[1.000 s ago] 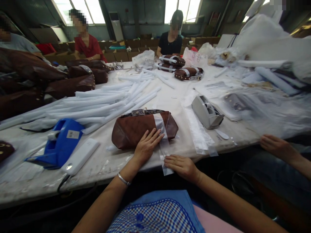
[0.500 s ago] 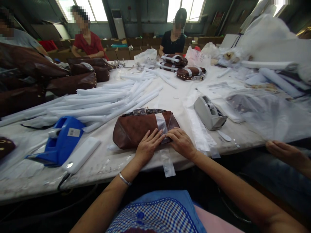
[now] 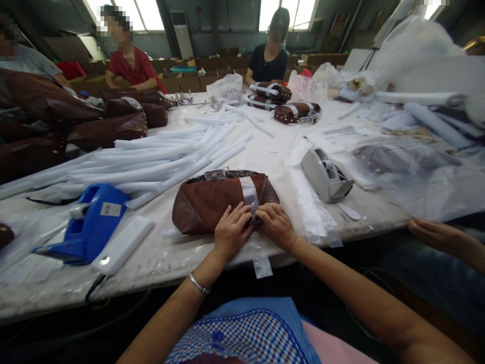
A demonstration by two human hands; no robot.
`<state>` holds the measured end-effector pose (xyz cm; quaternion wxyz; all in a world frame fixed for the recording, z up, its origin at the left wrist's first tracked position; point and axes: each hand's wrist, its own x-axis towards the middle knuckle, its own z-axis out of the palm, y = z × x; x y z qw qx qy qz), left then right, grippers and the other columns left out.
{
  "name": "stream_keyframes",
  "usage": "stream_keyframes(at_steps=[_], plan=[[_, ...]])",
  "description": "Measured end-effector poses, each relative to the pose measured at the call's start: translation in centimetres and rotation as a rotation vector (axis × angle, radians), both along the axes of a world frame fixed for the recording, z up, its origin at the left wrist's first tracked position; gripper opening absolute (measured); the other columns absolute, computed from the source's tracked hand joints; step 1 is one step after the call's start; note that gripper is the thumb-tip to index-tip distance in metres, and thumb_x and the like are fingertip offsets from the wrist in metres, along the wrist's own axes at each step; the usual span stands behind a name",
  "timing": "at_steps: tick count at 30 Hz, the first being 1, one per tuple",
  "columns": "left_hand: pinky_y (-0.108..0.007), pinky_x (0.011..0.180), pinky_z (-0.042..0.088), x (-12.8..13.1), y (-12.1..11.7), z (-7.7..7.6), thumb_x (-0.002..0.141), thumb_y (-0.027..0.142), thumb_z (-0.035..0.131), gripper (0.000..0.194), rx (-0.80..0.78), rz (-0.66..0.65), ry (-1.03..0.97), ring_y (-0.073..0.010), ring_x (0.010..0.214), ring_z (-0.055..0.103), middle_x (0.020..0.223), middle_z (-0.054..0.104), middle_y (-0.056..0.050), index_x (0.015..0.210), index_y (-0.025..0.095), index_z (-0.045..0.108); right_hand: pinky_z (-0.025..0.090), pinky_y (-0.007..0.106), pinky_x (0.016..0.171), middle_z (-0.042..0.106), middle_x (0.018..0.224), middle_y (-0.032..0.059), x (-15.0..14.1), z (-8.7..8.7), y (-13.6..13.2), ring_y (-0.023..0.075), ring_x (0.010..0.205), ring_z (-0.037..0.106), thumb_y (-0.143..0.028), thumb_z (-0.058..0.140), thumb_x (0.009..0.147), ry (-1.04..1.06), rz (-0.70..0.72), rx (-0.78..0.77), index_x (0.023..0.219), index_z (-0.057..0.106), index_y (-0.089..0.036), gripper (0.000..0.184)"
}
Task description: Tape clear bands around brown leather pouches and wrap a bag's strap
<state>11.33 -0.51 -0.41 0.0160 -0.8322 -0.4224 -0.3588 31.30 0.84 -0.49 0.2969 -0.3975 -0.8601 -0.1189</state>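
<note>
A brown handbag (image 3: 204, 205) lies on its side at the table's front, a shiny translucent plastic strip (image 3: 248, 190) wrapped around its right part. My left hand (image 3: 232, 233) rests against the bag's near face, its bent fingertips closed at the strip's near edge. From the right, my right hand (image 3: 278, 227) meets it there, thumb and fingers pinched on the same strip. The fingertips of both hands almost touch, and what lies beneath them is partly hidden. Below the bag, a short piece of clear tape (image 3: 262, 265) hangs over the table edge.
Left stand a blue tape dispenser (image 3: 96, 217) and a white handheld device (image 3: 125, 245) with a cord. White rolled tubes (image 3: 159, 164) lie behind them. A grey tape dispenser (image 3: 326, 174) sits right, beside flat plastic bags (image 3: 308, 202). A co-worker's hand (image 3: 435, 232) is at far right.
My left hand's fingers have gone from lying fairly flat on the bag to bent at the strip. My right hand has shifted slightly left, its fingers drawn in closer.
</note>
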Motion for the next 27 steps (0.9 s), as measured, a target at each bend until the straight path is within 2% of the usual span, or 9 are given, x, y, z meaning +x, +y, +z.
stream_keyframes(at_steps=[3,7,10,13,16,18,21,24,27], plan=[[-0.047,0.112,0.042,-0.1,0.2,-0.4,0.093,0.023,0.061,0.019,0.092,0.000,0.031,-0.0238,0.125,0.060,0.123,0.070,-0.007,0.112,0.023,0.065,0.046,0.045,0.104,0.069,0.114,0.0096,0.8,0.2,-0.6,0.0257,0.113,0.058,-0.016,0.058,0.094,0.025,0.052,-0.039,0.118,0.062,-0.020,0.025],[-0.045,0.112,0.043,-0.2,0.1,0.0,0.094,0.020,0.058,0.016,0.105,0.009,0.063,-0.0210,0.119,0.063,0.112,0.072,-0.005,0.107,0.023,0.066,0.034,0.053,0.118,0.059,0.140,0.0100,3.1,0.8,-3.9,0.0256,0.136,0.047,-0.014,0.054,0.094,-0.046,0.217,-0.114,0.140,0.050,-0.021,0.047],[-0.045,0.114,0.040,-0.1,-0.1,0.3,0.094,0.017,0.055,0.019,0.082,0.011,0.090,-0.0190,0.114,0.064,0.109,0.072,-0.004,0.108,0.024,0.067,0.034,0.054,0.119,0.050,0.149,0.0104,4.1,1.1,-6.7,0.0271,0.144,0.036,-0.010,0.049,0.089,-0.169,0.371,-0.249,0.146,0.045,-0.017,0.058],[-0.045,0.116,0.038,-0.1,-0.1,0.2,0.094,0.016,0.055,0.021,0.080,0.015,0.109,-0.0188,0.113,0.064,0.108,0.071,-0.004,0.109,0.024,0.067,0.035,0.055,0.117,0.048,0.150,0.0115,3.7,0.7,-7.8,0.0277,0.145,0.034,-0.007,0.044,0.084,-0.187,0.464,-0.304,0.145,0.047,-0.014,0.061],[-0.044,0.116,0.038,-0.1,-0.1,0.1,0.094,0.016,0.055,0.021,0.098,0.020,0.120,-0.0185,0.112,0.063,0.108,0.071,-0.004,0.109,0.024,0.068,0.043,0.050,0.114,0.060,0.139,0.0122,2.5,-0.5,-7.1,0.0258,0.140,0.043,-0.003,0.042,0.089,-0.079,0.488,-0.206,0.139,0.053,-0.011,0.052],[-0.043,0.115,0.039,-0.1,0.0,0.1,0.094,0.017,0.055,0.020,0.111,0.021,0.132,-0.0182,0.112,0.063,0.108,0.071,-0.003,0.109,0.024,0.067,0.049,0.046,0.109,0.068,0.128,0.0105,1.8,-1.4,-6.5,0.0231,0.131,0.053,-0.004,0.042,0.094,-0.013,0.497,-0.149,0.133,0.058,-0.014,0.044],[-0.044,0.115,0.039,0.0,0.1,0.0,0.095,0.017,0.055,0.018,0.141,0.024,0.138,-0.0180,0.111,0.064,0.108,0.072,-0.003,0.108,0.023,0.067,0.054,0.041,0.104,0.073,0.119,0.0083,1.3,-2.2,-6.3,0.0203,0.119,0.064,-0.006,0.042,0.098,0.052,0.488,-0.126,0.128,0.062,-0.017,0.038],[-0.044,0.115,0.039,0.1,0.4,-0.3,0.095,0.018,0.056,0.017,0.176,0.035,0.130,-0.0182,0.111,0.064,0.108,0.072,-0.003,0.107,0.023,0.067,0.056,0.040,0.102,0.073,0.117,0.0089,1.3,-2.3,-6.8,0.0206,0.115,0.066,-0.005,0.045,0.097,0.102,0.479,-0.119,0.125,0.064,-0.016,0.035],[-0.045,0.116,0.038,0.2,0.6,-0.7,0.095,0.019,0.057,0.018,0.180,0.040,0.135,-0.0187,0.113,0.063,0.110,0.072,-0.003,0.109,0.024,0.067,0.056,0.040,0.101,0.074,0.115,0.0093,1.5,-1.4,-6.9,0.0208,0.114,0.067,-0.006,0.048,0.097,0.113,0.491,-0.133,0.125,0.065,-0.017,0.034]])
